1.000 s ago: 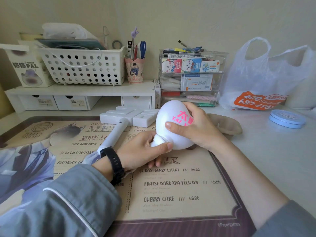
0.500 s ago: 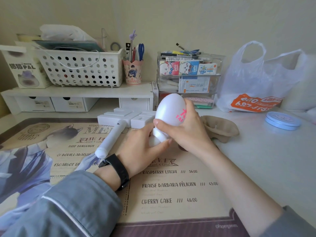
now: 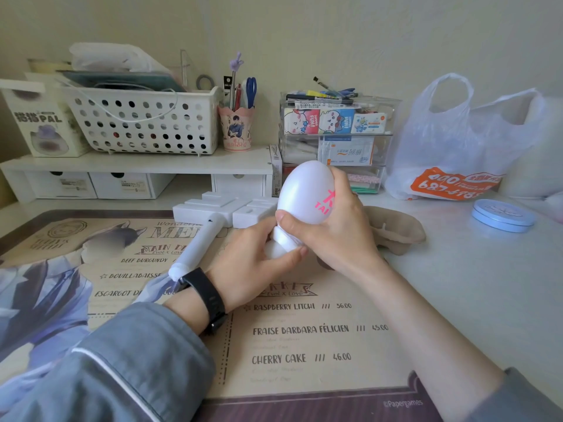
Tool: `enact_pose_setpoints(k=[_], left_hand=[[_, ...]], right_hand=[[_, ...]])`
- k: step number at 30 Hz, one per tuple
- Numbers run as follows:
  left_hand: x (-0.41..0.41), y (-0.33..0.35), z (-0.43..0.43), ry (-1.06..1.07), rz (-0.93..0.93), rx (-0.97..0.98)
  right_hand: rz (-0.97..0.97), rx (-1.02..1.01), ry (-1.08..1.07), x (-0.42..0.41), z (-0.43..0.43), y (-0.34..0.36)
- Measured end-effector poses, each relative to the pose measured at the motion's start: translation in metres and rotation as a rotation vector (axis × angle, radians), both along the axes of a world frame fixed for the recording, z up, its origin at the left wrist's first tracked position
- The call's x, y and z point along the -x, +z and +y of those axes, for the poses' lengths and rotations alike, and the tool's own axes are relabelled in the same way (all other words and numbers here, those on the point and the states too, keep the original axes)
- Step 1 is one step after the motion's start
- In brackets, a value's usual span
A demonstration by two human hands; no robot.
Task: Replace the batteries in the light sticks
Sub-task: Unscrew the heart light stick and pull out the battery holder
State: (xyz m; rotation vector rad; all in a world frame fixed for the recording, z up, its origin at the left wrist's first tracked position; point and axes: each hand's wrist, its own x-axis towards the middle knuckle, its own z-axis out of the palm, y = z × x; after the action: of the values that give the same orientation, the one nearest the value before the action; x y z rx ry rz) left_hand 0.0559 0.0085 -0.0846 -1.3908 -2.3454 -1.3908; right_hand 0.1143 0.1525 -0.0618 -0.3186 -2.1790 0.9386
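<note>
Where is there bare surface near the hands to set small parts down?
Bare white desk lies right of the right hand, between the menu mat and the blue tin. The mat's front, between the forearms, is free too. Crowded behind the egg-shaped light stick: block-headed light stick, cardboard tray, plastic bag.

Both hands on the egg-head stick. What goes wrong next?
The right hand grips the smooth dome of the egg-head light stick; a twist may slip. The left hand hides its base, so loosened parts might drop unnoticed. The second light stick, by the left wrist, may get knocked.
</note>
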Motion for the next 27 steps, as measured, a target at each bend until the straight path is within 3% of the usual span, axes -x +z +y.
enact_pose_setpoints(k=[6, 11, 14, 18, 20, 24, 27], left_hand=[[0.001, 0.002, -0.002, -0.065, -0.07, -0.006], [-0.006, 0.008, -0.004, -0.11, -0.294, -0.086], [-0.011, 0.012, -0.004, -0.139, -0.43, -0.152], [-0.014, 0.018, -0.005, -0.189, -0.642, -0.253], [-0.013, 0.022, -0.007, -0.219, -0.8, -0.285], [-0.003, 0.029, -0.013, -0.307, -1.056, -0.255], [0.001, 0.031, -0.017, -0.354, -1.128, -0.2]], right_hand=[[0.008, 0.033, -0.005, -0.002, 0.0, 0.006], [0.003, 0.202, 0.179, -0.004, 0.009, 0.009], [-0.055, 0.422, 0.289, -0.007, 0.019, 0.018], [-0.038, 0.859, 0.62, -0.016, 0.03, 0.023], [-0.017, 0.967, 0.693, -0.016, 0.028, 0.022], [0.14, 0.88, 0.527, -0.01, 0.027, 0.02], [0.275, 0.823, 0.344, -0.011, 0.028, 0.021]])
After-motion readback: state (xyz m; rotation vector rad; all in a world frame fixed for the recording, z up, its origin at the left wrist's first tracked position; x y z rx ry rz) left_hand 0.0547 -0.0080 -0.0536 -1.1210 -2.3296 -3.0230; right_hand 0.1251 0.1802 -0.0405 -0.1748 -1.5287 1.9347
